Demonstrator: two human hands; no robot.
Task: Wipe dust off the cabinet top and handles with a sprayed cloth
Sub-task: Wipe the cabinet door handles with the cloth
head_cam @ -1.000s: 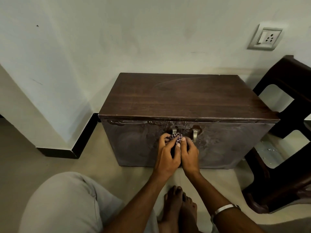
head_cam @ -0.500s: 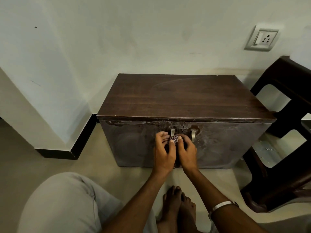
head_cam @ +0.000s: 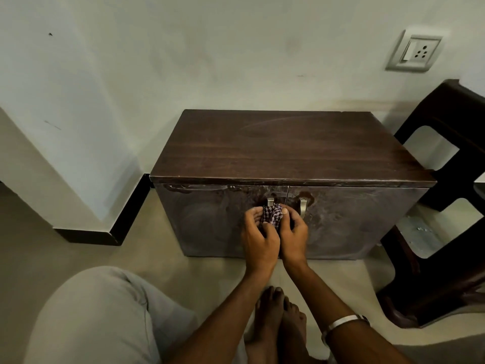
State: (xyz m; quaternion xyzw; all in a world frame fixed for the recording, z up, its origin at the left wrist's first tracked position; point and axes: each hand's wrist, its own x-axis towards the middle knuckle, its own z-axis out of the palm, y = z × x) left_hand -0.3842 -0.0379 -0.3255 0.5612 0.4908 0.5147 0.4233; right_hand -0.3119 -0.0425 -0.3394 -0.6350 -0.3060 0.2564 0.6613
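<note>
Cabinet point(head_cam: 288, 153) low against wall, doors facing viewer, top bare. Left hand point(head_cam: 258, 237) and right hand point(head_cam: 294, 236) pressed together, pinching checked cloth point(head_cam: 271, 215) around upright left handle point(head_cam: 269, 201). Right handle point(head_cam: 303, 207) uncovered just beside, nearer right hand, long axis vertical.
</note>
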